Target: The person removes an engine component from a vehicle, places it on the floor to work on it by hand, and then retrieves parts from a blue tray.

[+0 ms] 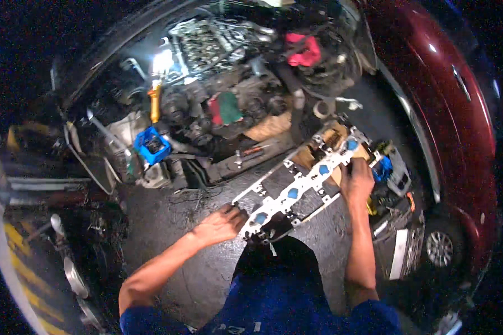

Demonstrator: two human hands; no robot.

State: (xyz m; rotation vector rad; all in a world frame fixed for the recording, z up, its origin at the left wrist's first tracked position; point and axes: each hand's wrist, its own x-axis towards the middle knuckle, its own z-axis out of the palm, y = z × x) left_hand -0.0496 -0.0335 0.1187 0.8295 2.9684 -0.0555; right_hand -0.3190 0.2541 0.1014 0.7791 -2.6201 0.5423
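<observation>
A long metal engine part [308, 181], pale, with a row of blue shapes along its middle and brown pieces at its upper end, is held slanting in front of my body. My left hand [222, 224] has its fingers curled on its lower-left end, the fingertips partly hidden. My right hand [357, 184] grips its right side near the upper end.
Ahead lies an open engine bay [207, 111] with a lit work lamp [155, 106], a blue container [151, 145], red cloth [302, 50] and tools [250, 153]. A dark red car [464, 134] stands at right, beside loose parts [397, 173]. Bumper-like parts [81, 279] lie at left.
</observation>
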